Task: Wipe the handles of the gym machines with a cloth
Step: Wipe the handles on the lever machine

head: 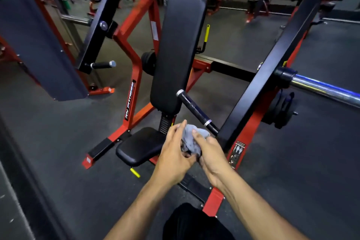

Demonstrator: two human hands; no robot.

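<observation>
A crumpled grey cloth [191, 139] is bunched between both my hands just in front of the machine's seat. My left hand [175, 154] holds it from the left with fingers along the fabric. My right hand [209, 153] grips it from the right, thumb on top. Just above the cloth, the right black handle [194, 109] with silver rings slants up toward the backrest, untouched. The left handle [103, 64], short and black with a silver cap, sticks out from the left black arm, far from my hands.
The red and black press machine has a tall black backrest [179, 50] and a small seat [140, 145]. A chrome weight sleeve [323, 88] juts out at right. A dark panel [39, 35] stands at left. Yellow adjustment levers [206, 33] and dark rubber floor surround it.
</observation>
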